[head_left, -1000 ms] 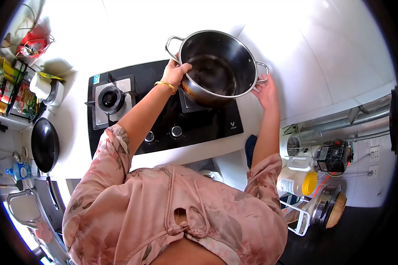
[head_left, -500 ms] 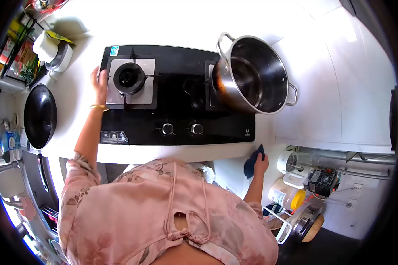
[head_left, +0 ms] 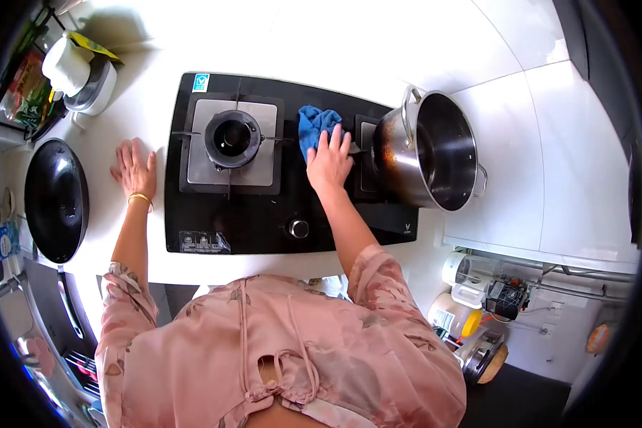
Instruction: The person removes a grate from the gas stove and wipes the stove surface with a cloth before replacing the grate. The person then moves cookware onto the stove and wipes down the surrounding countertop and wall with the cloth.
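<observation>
My left hand lies flat and open on the white counter, its fingers spread, just left of the black gas stove. On the stove's glass, between the two burners, my right hand presses down on a crumpled blue cloth; part of the cloth is hidden under the fingers. A round black burner on a square metal plate sits at the left. The tall steel pot stands tilted in view over the right burner, with brown scorch marks on its side.
A black wok rests on the counter at the left, its handle toward me. Behind it are a white container and packets. At the right are a white wall cabinet and a yellow-lidded jar.
My right hand has brought the cloth from the counter's front right onto the middle of the stove. My left hand has moved off the stove's left edge onto the counter. The view has shifted.
</observation>
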A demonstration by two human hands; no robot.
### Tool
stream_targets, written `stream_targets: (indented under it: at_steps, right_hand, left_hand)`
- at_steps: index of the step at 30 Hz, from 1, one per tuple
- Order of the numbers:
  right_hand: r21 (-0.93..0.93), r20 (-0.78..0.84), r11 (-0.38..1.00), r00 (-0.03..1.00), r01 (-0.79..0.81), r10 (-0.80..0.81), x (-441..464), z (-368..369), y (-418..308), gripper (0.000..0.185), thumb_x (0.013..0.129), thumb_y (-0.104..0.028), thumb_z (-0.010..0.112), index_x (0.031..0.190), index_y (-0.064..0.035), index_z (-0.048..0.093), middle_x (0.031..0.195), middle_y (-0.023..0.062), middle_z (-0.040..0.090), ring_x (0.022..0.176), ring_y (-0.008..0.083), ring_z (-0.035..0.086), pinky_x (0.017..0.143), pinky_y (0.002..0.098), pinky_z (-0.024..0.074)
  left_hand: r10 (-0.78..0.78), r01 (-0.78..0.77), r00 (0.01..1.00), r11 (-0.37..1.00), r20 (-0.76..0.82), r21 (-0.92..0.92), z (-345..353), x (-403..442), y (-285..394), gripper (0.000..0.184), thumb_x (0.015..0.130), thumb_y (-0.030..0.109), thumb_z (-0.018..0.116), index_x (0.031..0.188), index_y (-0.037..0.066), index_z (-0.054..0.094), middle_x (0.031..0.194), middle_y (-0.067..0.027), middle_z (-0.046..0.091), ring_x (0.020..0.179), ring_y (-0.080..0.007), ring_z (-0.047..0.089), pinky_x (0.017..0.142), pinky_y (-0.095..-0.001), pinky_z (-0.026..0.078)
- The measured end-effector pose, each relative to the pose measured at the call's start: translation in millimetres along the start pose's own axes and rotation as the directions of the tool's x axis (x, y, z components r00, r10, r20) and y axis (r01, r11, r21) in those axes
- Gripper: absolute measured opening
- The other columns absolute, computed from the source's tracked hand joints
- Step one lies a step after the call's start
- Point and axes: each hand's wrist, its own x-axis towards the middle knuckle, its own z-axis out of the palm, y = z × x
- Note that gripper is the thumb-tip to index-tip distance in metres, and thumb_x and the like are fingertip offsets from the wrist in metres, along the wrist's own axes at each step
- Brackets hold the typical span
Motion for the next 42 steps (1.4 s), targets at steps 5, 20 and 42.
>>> stream_targets:
  at_steps: [5, 20, 42]
  right_hand:
    - [-0.020, -0.030, 0.994, 0.994, -0.105, 0.104, 35, 44, 5, 0.059, 0.088, -0.034, 0.054, 0.133, 0.0000, 0.040, 0.137, 0.0255, 0.037, 0.129, 0.0413, 0.030, 0.102, 0.0504, 0.0281]
    - [0.227, -0.111, 0.973, 0.992, -0.032, 0.058, 65, 40, -1, 0.046, 0.080, -0.030, 0.061, 0.120, -0.0098, 0.052, 0.122, 0.0230, 0.045, 0.117, 0.0406, 0.040, 0.093, 0.0526, 0.0327]
    - [0.772, 0.030, 0.635, 0.999, -0.010, -0.021, 236, 110, 94, 0.046, 0.078, -0.028, 0.064, 0.120, -0.0096, 0.058, 0.108, 0.0112, 0.063, 0.094, 0.0265, 0.061, 0.080, 0.0362, 0.0483]
  left_hand:
    - [-0.026, 0.024, 0.999, 0.997, 0.019, 0.071, -7, -1, 7, 0.062, 0.093, 0.050, 0.037, 0.144, 0.017, 0.027, 0.151, -0.0057, 0.021, 0.140, -0.0251, 0.016, 0.109, -0.0579, 0.012]
    - [-0.021, 0.021, 1.000, 0.997, 0.005, 0.077, -12, -2, 11, 0.059, 0.093, 0.044, 0.039, 0.144, 0.015, 0.027, 0.151, -0.0071, 0.022, 0.140, -0.0272, 0.017, 0.110, -0.0565, 0.012]
    - [-0.064, 0.065, 0.996, 0.998, 0.068, 0.000, -22, -3, 13, 0.061, 0.091, 0.042, 0.045, 0.143, 0.015, 0.029, 0.151, -0.0074, 0.020, 0.141, -0.0261, 0.015, 0.111, -0.0541, 0.010]
